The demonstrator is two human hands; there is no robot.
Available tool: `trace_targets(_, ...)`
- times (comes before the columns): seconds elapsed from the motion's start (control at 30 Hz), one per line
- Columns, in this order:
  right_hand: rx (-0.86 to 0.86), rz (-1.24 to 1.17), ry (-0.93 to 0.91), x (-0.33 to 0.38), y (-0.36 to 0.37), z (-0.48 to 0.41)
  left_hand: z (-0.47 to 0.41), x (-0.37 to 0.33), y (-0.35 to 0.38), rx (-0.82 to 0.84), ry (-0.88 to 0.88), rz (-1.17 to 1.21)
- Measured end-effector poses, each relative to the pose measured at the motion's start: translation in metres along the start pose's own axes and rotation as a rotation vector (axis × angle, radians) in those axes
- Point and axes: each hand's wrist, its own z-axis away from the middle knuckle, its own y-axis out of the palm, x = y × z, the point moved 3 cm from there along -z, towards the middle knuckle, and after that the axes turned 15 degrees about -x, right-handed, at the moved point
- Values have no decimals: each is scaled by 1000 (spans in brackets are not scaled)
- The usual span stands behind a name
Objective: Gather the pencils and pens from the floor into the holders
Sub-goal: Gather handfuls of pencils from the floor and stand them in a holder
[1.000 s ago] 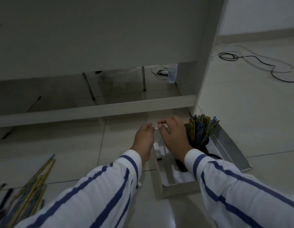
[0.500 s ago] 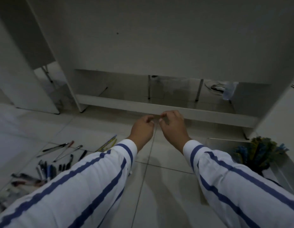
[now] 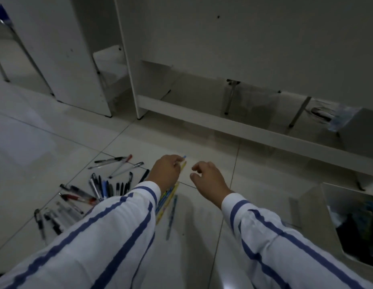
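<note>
A bundle of yellow and blue pencils (image 3: 168, 202) lies on the tiled floor, partly under my left sleeve. My left hand (image 3: 166, 171) rests on their far ends, fingers pinched around them, and a blue tip pokes out past my fingertips. My right hand (image 3: 209, 181) hovers just to the right, fingers curled apart, holding nothing. A single grey-blue pen (image 3: 171, 217) lies beside the bundle. Several black, blue and red pens (image 3: 98, 189) are scattered to the left. At the right edge, a dark holder (image 3: 360, 221) with pencils in it stands blurred inside a white box (image 3: 310, 222).
A white desk panel (image 3: 244, 49) with a low crossbar (image 3: 233, 124) stands straight ahead. A second white panel (image 3: 62, 59) and a chair leg (image 3: 24, 49) are at the far left. A plastic bottle (image 3: 341, 119) sits under the desk, right.
The view swung left, from the box toward the pens and pencils. My hands, held together a moment ago, parted; the left came down onto the pencil bundle and the right opened.
</note>
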Motion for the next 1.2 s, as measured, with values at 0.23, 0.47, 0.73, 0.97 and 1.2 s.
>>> trace_targets(0.23, 257, 55, 207, -12, 94, 17, -13, 92, 30, 111, -214, -12)
trace_targets(0.47, 389, 186, 342, -29, 151, 20, 3, 145, 54, 222, -280, -51)
trace_targets(0.73, 288, 159, 489, -43, 190, 31, -3, 164, 68, 136, -236, -23)
trace_targets(0.97, 160, 65, 520, -37, 195, -6, -15, 166, 72, 104, -173, -19)
trace_targets(1.2, 58, 76, 496, -32, 202, -61, -23, 166, 69, -4, -16, -152)
